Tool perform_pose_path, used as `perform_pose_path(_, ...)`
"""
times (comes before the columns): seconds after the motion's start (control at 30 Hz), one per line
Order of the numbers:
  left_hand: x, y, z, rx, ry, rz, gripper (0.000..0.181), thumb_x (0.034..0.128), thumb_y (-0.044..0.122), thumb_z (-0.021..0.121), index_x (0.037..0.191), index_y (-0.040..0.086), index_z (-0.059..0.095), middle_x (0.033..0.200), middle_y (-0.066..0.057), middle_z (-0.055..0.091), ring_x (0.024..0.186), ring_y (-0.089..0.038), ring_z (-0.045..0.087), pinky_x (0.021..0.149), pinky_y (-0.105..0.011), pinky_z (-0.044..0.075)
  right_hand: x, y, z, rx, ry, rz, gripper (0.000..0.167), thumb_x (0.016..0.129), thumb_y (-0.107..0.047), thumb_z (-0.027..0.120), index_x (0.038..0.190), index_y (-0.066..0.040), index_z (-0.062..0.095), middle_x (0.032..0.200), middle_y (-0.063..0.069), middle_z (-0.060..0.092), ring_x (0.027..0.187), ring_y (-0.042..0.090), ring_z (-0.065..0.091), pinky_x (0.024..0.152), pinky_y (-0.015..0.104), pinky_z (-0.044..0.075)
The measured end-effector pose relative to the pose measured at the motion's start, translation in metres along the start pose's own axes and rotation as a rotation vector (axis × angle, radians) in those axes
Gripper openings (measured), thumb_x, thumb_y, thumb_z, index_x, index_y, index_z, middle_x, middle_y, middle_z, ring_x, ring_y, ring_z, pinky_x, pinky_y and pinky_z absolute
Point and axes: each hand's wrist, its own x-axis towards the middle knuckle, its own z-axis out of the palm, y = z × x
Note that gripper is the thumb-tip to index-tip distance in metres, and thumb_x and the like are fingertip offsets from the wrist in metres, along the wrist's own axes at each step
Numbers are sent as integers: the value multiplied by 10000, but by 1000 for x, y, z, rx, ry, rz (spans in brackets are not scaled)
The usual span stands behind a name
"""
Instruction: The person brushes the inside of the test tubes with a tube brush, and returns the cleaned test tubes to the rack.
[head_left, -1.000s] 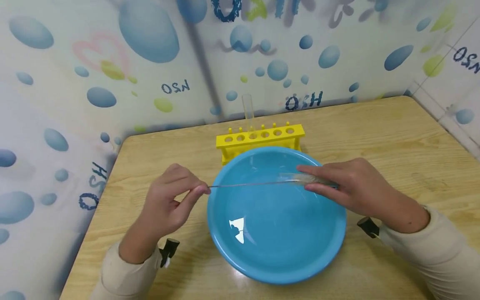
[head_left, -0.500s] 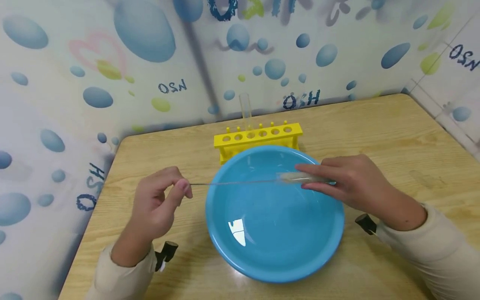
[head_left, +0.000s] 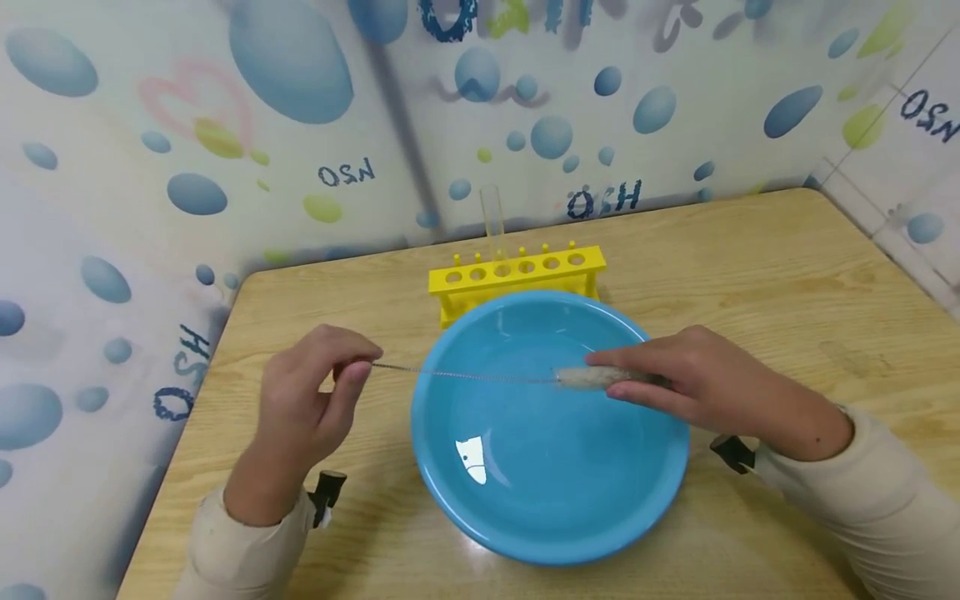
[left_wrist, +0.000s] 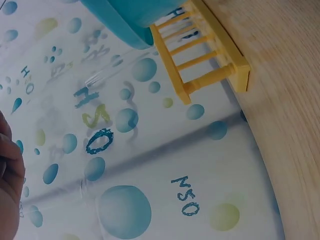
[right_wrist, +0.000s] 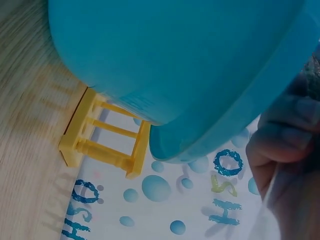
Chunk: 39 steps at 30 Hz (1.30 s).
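Clear tube (head_left: 581, 378) lying sideways above blue basin (head_left: 562, 475), wire-stemmed brush (head_left: 465, 376) inside

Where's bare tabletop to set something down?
Wooden table lies bare right of the yellow test-tube rack, beyond the right hand, and left of the rack, beyond the left hand. Crowded: the middle, blue basin close to the rack and a test tube over the basin.

On the wooden tabletop (head_left: 750, 279), a round blue basin (head_left: 555, 475) sits before a long yellow rack (head_left: 517, 282) holding an upright clear tube (head_left: 492, 217); over the basin, a thin metal wire (head_left: 465, 377) joins left hand (head_left: 311, 392) to right-hand (head_left: 693, 375) second clear tube (head_left: 585, 377).
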Motion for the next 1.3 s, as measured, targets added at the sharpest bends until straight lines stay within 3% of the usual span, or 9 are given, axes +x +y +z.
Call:
perform_pose_path(0.17,-2,-4,2,12,12,16,429,1039,319,531,801,-22,639,672,-53,596,540,-110,471,507,-173,432,0,1,1,-37,22,16,384,924,-217,726,1299,-161,670,879,-165,712,702,-80,529,567,134,461)
perform_pose_path(0.4,-4,-7,10,25,128,-26,492,1020,358,555,716,-16,655,578,-64,568,471,-133,463,455,-212,416,1,2,4,-143,128,27,407,861,-204,784,1254,-146,695,961,-35,771,705,-13,613,582,144,506)
perform_pose_path(0.5,-3,-7,10,17,140,-85,527,1028,381,543,685,-6,647,569,-76,577,462,-123,448,452,-196,392,0,2,5,-191,175,17,375,937,-381,694,1231,-149,711,870,-64,756,656,-22,581,544,131,470)
perform_pose_path(0.63,-3,-7,6,-19,148,-205,542,1019,397,562,655,1,629,553,-76,578,473,-83,453,511,-151,408,2,3,6,-261,261,-26,573,984,-599,438,1193,-157,736,708,-112,662,574,-37,475,489,119,383)
perform_pose_path(0.8,-4,-5,2,-125,173,-353,495,1012,296,603,617,-2,589,521,-49,521,491,-13,437,558,-120,401,5,3,8,-316,331,-80,595,994,-605,401,1156,-154,753,638,-101,607,527,-27,425,461,120,331)
perform_pose_path(1.03,-1,-2,-2,-291,195,-515,400,1004,77,584,623,-44,565,522,10,476,455,-29,379,428,-194,301,7,2,6,-385,378,-112,581,1007,-594,397,1151,-162,758,607,-73,585,494,6,435,441,136,322)
perform_pose_path(1.13,0,-2,-4,-323,218,-555,395,999,52,581,623,-62,554,548,49,498,458,-40,383,428,-198,306,7,2,6,-399,396,-127,573,1009,-587,401,1149,-163,759,599,-69,566,489,18,432,436,144,318)
perform_pose_path(1.3,1,-2,-8,-328,250,-573,388,990,31,584,621,-84,546,555,67,511,456,-43,392,424,-195,304,7,2,7,-393,383,-131,567,1010,-583,402,1166,-163,749,608,-73,567,497,12,430,440,140,315)
